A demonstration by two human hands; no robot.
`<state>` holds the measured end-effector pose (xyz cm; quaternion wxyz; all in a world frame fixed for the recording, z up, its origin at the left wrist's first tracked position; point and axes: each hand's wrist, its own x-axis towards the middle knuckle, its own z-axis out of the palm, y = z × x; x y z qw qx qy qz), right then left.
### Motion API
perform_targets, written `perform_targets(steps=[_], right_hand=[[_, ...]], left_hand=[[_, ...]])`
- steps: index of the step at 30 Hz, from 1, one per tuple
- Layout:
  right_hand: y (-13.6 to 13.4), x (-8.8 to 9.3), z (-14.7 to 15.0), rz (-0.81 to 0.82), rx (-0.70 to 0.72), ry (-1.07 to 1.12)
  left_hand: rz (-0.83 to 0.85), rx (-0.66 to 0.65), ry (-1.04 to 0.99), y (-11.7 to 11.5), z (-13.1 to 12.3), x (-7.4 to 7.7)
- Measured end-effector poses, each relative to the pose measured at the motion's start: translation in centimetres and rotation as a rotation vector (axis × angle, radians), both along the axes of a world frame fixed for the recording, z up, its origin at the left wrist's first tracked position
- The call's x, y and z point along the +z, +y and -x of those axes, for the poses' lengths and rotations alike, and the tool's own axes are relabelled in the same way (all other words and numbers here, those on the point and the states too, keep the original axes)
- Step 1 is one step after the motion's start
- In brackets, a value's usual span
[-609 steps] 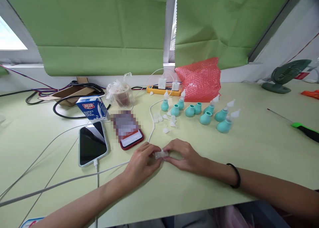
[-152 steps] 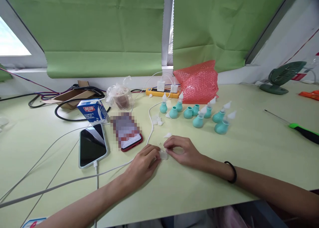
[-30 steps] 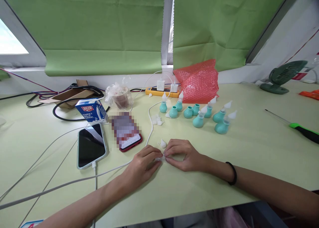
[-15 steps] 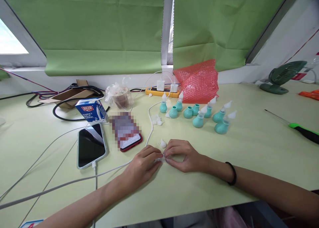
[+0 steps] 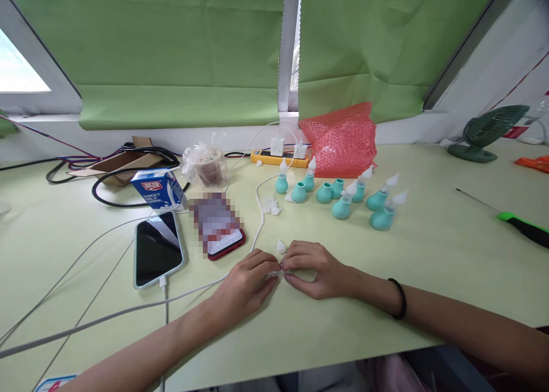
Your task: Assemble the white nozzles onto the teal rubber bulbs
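My left hand [image 5: 246,283] and my right hand [image 5: 315,268] meet fingertip to fingertip on the pale green table [image 5: 429,266]. Both pinch a small clear plastic piece [image 5: 277,273] between them, mostly hidden by the fingers. A loose white nozzle tip [image 5: 280,246] lies just behind my right hand. Further back stand several teal rubber bulbs [image 5: 343,198], some capped with white tips, and a few loose clear tips [image 5: 270,205]. A black band circles my right wrist.
Two phones lie left of my hands: one with a dark screen [image 5: 158,248] on a white cable, one in a red case [image 5: 225,242]. A milk carton [image 5: 159,188], bagged cup [image 5: 206,163], power strip [image 5: 278,156], pink bubble wrap [image 5: 341,138], fan [image 5: 486,132] and green-handled screwdriver [image 5: 521,223] stand around.
Over the last second my hands have stayed together on the small clear piece. Compared with five seconds ago, a white tip now lies just behind my right hand.
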<state>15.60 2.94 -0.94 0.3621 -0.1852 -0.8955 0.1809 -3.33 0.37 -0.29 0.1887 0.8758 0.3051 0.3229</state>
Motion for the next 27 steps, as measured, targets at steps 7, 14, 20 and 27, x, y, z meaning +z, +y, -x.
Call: perform_targets(steps=[7,14,20,27], right_hand=[[-0.02,-0.06,-0.10,-0.071,0.010,0.005],[-0.02,0.18,-0.24,-0.100,0.000,-0.039],[-0.07,0.19,-0.17,-0.131,0.012,-0.077],[-0.37,0.20,-0.09,0.043,-0.096,0.030]], left_hand=[[0.023,0.040,-0.019,-0.08,0.03,-0.30],[0.024,0.050,-0.022,-0.10,0.10,-0.44],[0.007,0.035,-0.036,-0.06,0.06,-0.51],[0.037,0.073,-0.011,-0.01,0.15,-0.36]])
